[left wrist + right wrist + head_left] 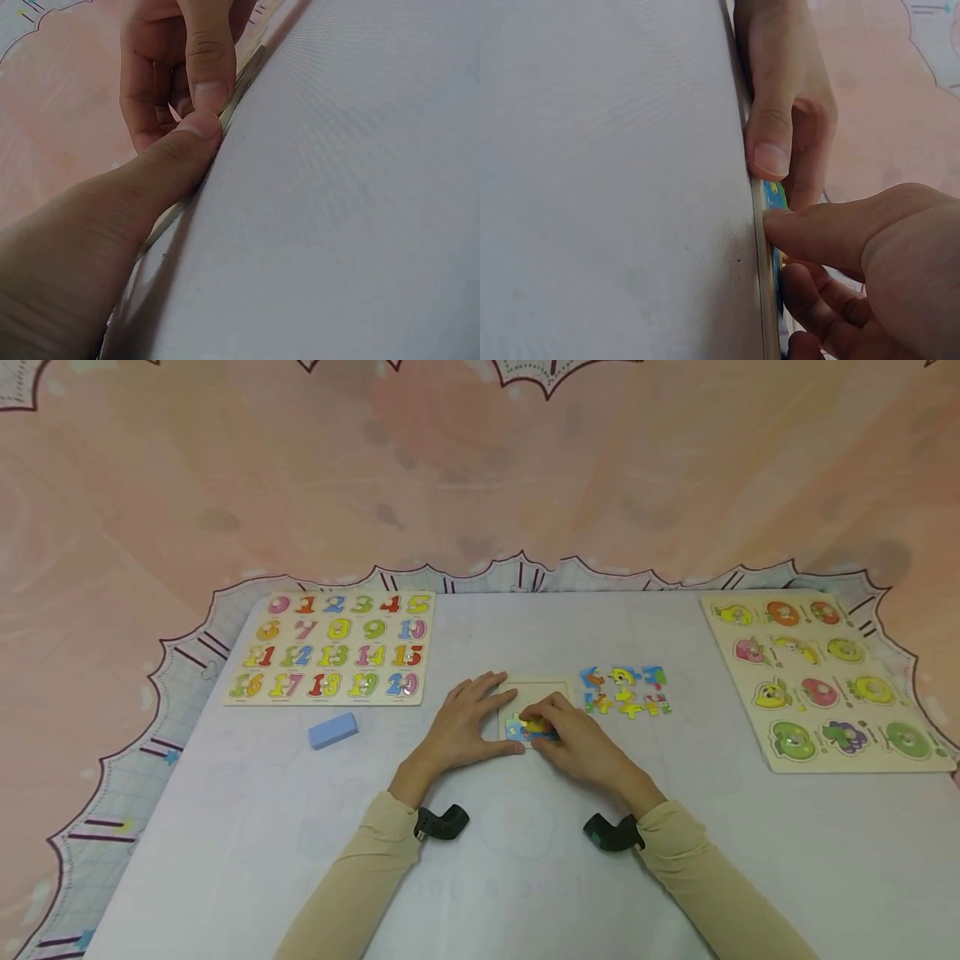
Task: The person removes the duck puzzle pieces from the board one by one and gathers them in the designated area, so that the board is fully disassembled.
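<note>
Puzzle board (pixel 546 691) partly covered | left hand (pixel 467 722): fingers apart | right hand (pixel 587 747): curled, can't tell grip

Upper left there's a 0-to-20 number puzzle board (pixel 356 642), all chunky bright numerals, with a plain blue block (pixel 333 731) sitting just below it at a slight tilt. Over on the right edge is a fruit puzzle board (pixel 843 672), banana (pixel 797 650) and grapes (pixel 845 737) included. It's all on a white worktop (pixel 225 827), and a peachy patterned cloth (pixel 450 485) with a scalloped border (pixel 120 802) fills the top and left.
</note>
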Motion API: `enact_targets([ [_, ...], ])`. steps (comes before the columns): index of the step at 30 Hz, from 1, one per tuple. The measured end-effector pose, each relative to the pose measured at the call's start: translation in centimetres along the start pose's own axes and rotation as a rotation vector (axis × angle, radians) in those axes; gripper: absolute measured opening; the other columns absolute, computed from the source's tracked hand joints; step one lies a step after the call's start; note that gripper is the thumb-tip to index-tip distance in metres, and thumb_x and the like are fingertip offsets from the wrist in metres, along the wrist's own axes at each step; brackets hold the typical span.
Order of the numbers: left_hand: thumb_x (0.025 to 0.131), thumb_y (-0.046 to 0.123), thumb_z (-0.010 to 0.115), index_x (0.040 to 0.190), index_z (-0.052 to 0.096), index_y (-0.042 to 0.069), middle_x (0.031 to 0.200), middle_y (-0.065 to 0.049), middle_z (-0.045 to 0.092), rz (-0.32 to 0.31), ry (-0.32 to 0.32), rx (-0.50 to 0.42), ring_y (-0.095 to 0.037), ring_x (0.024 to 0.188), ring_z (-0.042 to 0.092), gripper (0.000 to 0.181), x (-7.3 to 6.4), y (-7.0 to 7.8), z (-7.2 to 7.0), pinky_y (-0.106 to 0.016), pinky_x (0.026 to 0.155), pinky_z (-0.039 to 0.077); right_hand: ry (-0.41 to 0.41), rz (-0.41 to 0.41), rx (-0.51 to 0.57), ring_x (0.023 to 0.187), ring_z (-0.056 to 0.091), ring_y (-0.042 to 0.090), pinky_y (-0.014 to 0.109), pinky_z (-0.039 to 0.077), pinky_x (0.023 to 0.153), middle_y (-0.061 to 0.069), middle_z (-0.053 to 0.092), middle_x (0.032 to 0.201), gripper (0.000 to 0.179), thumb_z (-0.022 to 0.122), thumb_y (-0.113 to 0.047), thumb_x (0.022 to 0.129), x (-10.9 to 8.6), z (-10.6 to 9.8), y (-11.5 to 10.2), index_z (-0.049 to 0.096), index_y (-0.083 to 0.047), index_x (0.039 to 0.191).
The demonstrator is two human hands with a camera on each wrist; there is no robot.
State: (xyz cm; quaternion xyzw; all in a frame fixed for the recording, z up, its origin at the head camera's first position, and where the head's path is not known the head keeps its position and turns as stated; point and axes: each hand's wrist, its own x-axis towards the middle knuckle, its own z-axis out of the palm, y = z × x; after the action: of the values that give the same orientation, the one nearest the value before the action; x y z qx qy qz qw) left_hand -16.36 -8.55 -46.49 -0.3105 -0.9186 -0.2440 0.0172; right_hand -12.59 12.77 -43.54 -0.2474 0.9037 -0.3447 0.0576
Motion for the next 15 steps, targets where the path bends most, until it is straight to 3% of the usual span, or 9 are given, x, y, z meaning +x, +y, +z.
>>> enact_targets([
  [9,0.07,0.058,0.074,0.136,0.053,0.019,0.151,-0.003,0.037,0.003,0.008,-0.011,-0.022,0.143,0.027,0.079,-0.05,-0.06,0.08,-0.047,0.118,0.02,0.001,-0.01,-0.031,0.093,0.055,0.017,0.031,0.049,0.08,0.006,0.055,0.11,0.031,0.065,-0.007,0.087,0.21,0.07,-0.07,0.059,-0.006,0.118],
  [15,0.07,0.056,0.075,0.136,0.053,0.018,0.151,-0.004,0.037,0.006,0.011,-0.011,-0.023,0.143,0.028,0.079,-0.03,0.02,-0.03,-0.047,0.117,0.021,0.005,-0.006,0.022,0.095,0.055,0.019,0.037,0.041,0.084,0.005,0.056,0.105,0.024,0.062,0.0,0.086,0.27,0.46,-0.2,0.055,-0.007,0.108],
])
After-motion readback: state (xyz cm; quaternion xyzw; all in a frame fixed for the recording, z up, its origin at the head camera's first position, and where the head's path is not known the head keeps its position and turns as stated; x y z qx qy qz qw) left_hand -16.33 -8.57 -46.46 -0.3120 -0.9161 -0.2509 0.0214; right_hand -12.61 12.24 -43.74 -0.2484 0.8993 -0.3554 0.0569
